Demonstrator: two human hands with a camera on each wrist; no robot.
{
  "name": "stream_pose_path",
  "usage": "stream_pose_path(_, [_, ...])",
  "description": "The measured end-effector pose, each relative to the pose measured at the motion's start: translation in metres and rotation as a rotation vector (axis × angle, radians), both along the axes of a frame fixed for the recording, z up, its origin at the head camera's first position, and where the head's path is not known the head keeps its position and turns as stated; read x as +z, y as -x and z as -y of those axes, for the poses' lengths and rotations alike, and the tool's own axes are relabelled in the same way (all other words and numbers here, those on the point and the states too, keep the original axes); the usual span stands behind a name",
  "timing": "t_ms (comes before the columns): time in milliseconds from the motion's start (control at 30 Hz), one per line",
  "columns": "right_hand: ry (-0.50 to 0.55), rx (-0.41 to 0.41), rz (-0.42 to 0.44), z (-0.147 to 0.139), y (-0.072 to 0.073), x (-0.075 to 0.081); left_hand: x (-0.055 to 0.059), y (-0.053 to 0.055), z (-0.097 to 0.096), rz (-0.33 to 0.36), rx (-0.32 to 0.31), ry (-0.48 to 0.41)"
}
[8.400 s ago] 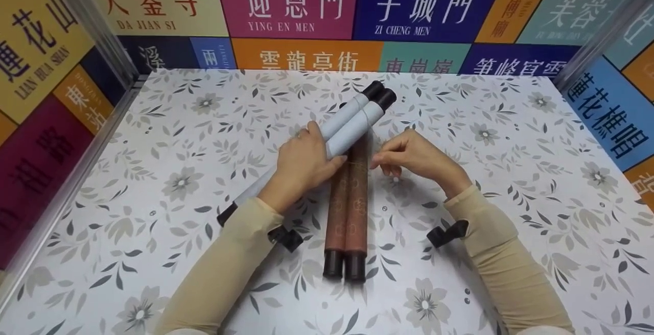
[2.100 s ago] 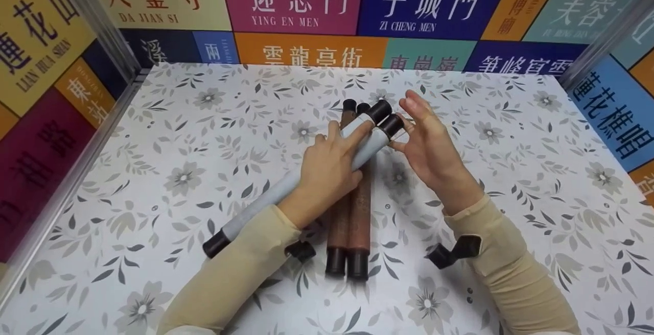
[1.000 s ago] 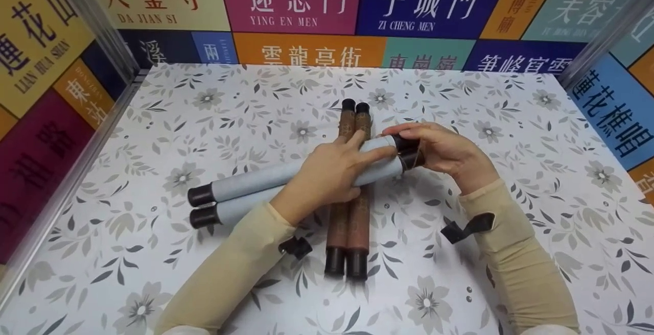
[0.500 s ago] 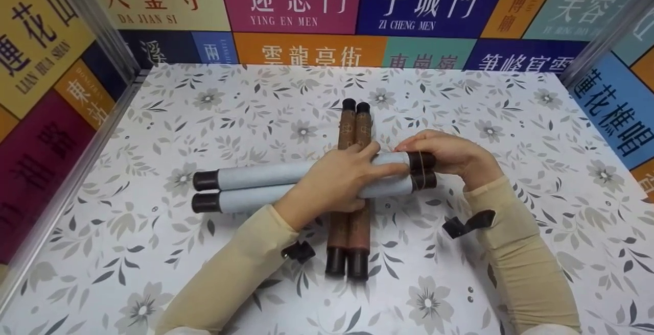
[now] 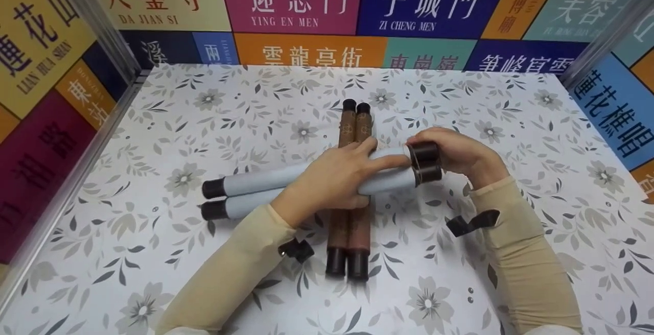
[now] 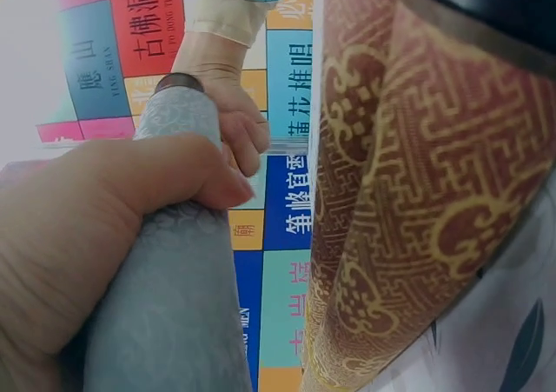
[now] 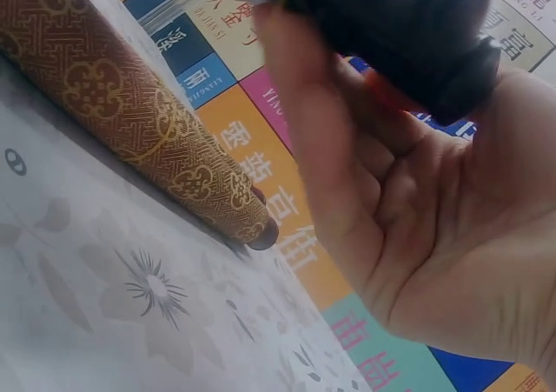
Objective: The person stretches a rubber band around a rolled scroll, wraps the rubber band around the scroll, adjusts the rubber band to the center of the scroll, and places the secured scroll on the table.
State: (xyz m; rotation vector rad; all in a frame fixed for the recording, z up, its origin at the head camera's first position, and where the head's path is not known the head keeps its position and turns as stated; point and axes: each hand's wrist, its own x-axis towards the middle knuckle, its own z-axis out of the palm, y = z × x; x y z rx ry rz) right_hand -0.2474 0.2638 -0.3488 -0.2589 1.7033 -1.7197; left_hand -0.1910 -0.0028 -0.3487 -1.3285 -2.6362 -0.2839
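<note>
A pale blue scroll (image 5: 265, 176), rolled into two parallel tubes with dark end caps, is held slightly tilted across a brown brocade scroll (image 5: 338, 233). My left hand (image 5: 337, 176) grips the blue tubes right of their middle, its thumb lying over one in the left wrist view. A thin band (image 5: 416, 164) loops round both tubes at the inner edge of the right caps (image 5: 425, 151). My right hand (image 5: 457, 153) holds that capped end, fingers curled behind it. The right wrist view shows the band beside a fingertip; other fingertips are hidden.
The brown scroll, also two tubes with dark caps, lies lengthwise on the flower-patterned table (image 5: 153, 253). Panels (image 5: 296, 3) with large characters stand at the back and both sides. A black strap (image 5: 472, 222) sticks out from the right sleeve.
Since the earliest frame the blue scroll has swung from a diagonal to nearly crosswise. The band slid outward onto the right caps, then back to their inner edge. The brown scroll stayed put.
</note>
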Motion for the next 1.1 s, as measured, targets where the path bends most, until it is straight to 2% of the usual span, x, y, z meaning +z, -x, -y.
stream_pose_path(100, [-0.019, -0.065, -0.001, 0.003, 0.0, 0.001, 0.001, 0.002, 0.002, 0.057, 0.046, -0.048])
stream_pose_path(233, [0.028, -0.048, -0.067, 0.003, 0.001, 0.0, 0.001, 0.005, 0.002, 0.072, 0.117, -0.087])
stream_pose_path(333, [0.032, -0.03, -0.129, 0.003, 0.002, -0.001, 0.001, 0.007, 0.004, 0.058, 0.177, -0.114])
stream_pose_path(467, [-0.056, 0.0, -0.209, 0.003, 0.004, -0.001, 0.001, 0.009, 0.005, 0.057, 0.248, -0.144])
stream_pose_path(567, [-0.122, 0.038, -0.25, 0.004, 0.004, 0.001, 0.0, 0.011, 0.006, 0.071, 0.323, -0.161])
stream_pose_path(733, [-0.16, 0.082, -0.357, 0.005, 0.001, 0.009, -0.001, 0.014, 0.007, 0.115, 0.431, -0.175])
stream_pose_path(833, [-0.138, 0.046, -0.429, 0.009, -0.003, 0.014, -0.003, 0.016, 0.006, 0.132, 0.462, -0.165])
stream_pose_path(933, [-0.14, -0.033, -0.475, 0.016, -0.008, 0.017, -0.004, 0.017, 0.007, 0.142, 0.49, -0.158])
stream_pose_path(1100, [-0.296, -0.191, -0.481, 0.027, -0.015, 0.023, -0.005, 0.017, 0.006, 0.152, 0.502, -0.172])
